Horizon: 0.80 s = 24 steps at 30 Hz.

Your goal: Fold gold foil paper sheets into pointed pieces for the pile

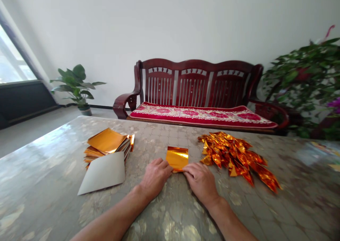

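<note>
A square sheet of shiny gold foil paper (177, 158) lies on the table between my hands, its near edge turned up in a narrow fold. My left hand (157, 173) grips the near left corner with fingers curled in. At the near right corner, my right hand (200, 180) pinches the same edge between thumb and fingers. Left of my hands is a stack of gold foil paper (106, 141), with one sheet lying pale side up (103, 173) against its front. To the right spreads a pile of folded gold foil pieces (231, 154), pointed at their ends.
The table (164, 212) has a patterned, glossy cover. Behind it stands a dark red wooden bench (191, 87) with a red floral cushion (203, 115). Potted plants stand at the left (77, 85) and right (305, 78). A clear plastic bag (316, 153) lies at the table's right.
</note>
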{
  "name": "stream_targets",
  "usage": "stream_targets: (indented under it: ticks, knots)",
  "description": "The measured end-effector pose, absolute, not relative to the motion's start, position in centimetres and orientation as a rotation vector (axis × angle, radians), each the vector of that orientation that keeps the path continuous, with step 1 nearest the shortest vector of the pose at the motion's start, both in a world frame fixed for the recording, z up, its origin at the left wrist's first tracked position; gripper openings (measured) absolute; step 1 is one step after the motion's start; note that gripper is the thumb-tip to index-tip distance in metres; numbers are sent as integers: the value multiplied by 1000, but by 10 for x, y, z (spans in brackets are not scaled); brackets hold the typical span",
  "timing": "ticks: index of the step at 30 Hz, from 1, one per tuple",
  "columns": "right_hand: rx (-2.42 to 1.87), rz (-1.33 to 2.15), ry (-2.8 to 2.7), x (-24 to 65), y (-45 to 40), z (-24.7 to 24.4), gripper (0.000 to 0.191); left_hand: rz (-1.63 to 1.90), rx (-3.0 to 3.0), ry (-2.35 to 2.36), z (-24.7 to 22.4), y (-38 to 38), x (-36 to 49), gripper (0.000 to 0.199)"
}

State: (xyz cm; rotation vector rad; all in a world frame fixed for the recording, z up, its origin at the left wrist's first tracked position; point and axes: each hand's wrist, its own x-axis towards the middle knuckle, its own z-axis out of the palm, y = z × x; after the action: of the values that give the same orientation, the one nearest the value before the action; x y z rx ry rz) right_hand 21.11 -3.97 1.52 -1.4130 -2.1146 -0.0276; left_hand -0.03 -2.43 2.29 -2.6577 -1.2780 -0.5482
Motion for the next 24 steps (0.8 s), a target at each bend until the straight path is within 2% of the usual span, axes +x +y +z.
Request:
stream_targets:
  ticks: [14, 18, 24]
  knots:
    - [-1362, -74, -2321, 210, -44, 26, 9, -389, -2703, -1366, 25, -30, -3, 14]
    - [-1396, -16, -2314, 210, -43, 25, 10, -515, -2749, -1544, 28, -31, -6, 23]
    - [-1493, 40, -2285, 207, -37, 25, 20, -676, -2711, -1820, 29, -23, -6, 19]
